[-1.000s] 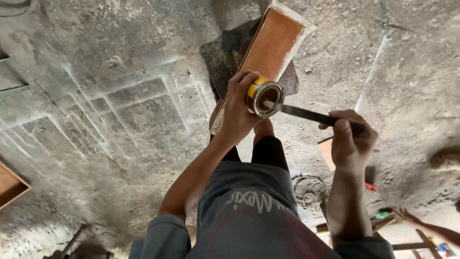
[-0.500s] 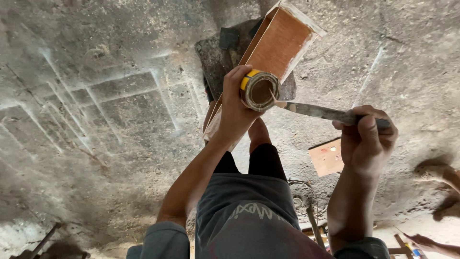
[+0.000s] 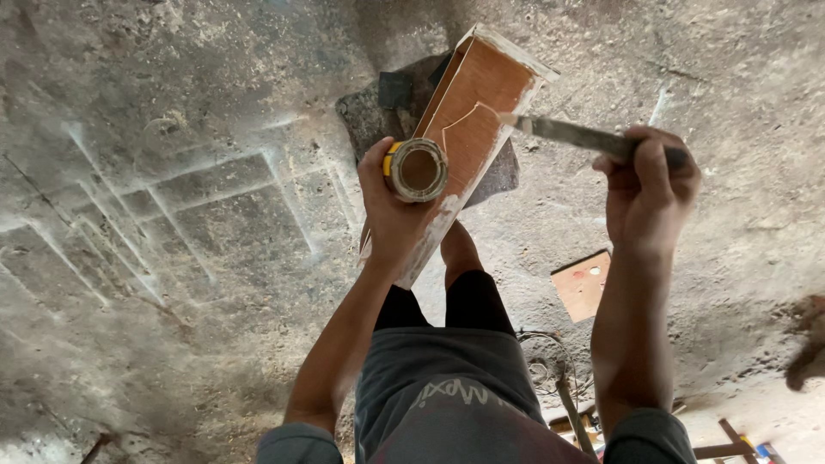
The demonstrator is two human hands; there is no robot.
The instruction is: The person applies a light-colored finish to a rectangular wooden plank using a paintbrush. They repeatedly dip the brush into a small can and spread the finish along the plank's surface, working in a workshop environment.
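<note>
The left hand (image 3: 391,206) grips a small round tin (image 3: 417,169) against the wooden board (image 3: 477,107); the right hand (image 3: 649,185) clasps a putty knife (image 3: 571,136), blade tip at the board.

Bare floor (image 3: 172,283) lies open leftward; a plywood offcut (image 3: 583,283) lies rightward.

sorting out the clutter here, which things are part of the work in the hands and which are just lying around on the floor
In use:
- left hand holding a small round tin
- right hand holding a putty knife
- long wooden panel under the blade tip

Lying about:
- small square board piece
- flat stone under the panel
- coil of wire
- concrete floor
</note>
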